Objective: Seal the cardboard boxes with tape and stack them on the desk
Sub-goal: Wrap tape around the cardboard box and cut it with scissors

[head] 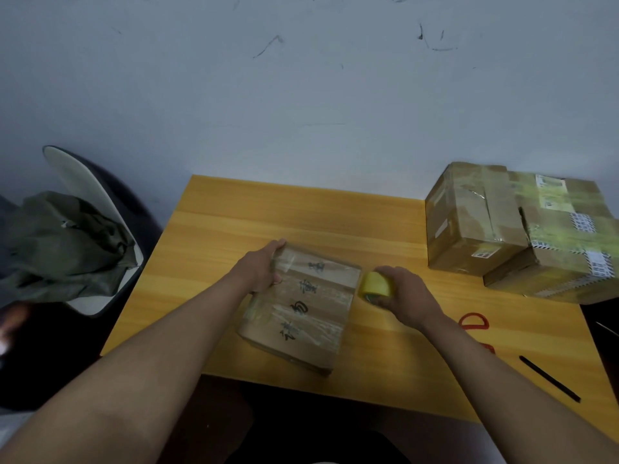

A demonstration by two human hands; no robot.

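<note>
Nearest the camera, two bare forearms reach out over the front edge of a yellow wooden desk (pixel 335 209). Between them lies a flat cardboard box (pixel 301 309), turned slightly askew, its top crossed by clear tape and marked with four dark handwritten characters. At the box's far left corner the left hand (pixel 259 269) grips it, fingers curled over the far edge and the thumb on the near side. Just beside the box's right edge, the right hand (pixel 405 299) grips a yellow tape roll (pixel 376 284), fingers wrapped over the top of it; whether the roll touches the box cannot be told. Right of that arm, on the desk, lie red-handled scissors (pixel 475 324), partly hidden by the forearm, and a black pen (pixel 549 378) near the front right corner. Farther back on the right stand two larger boxes (pixel 475 216), taped and labelled, one resting on the other. Off the desk to the left, a chair (pixel 83 185) holds a crumpled green cloth (pixel 63 242). Behind everything rises a scuffed pale wall (pixel 301 78).
</note>
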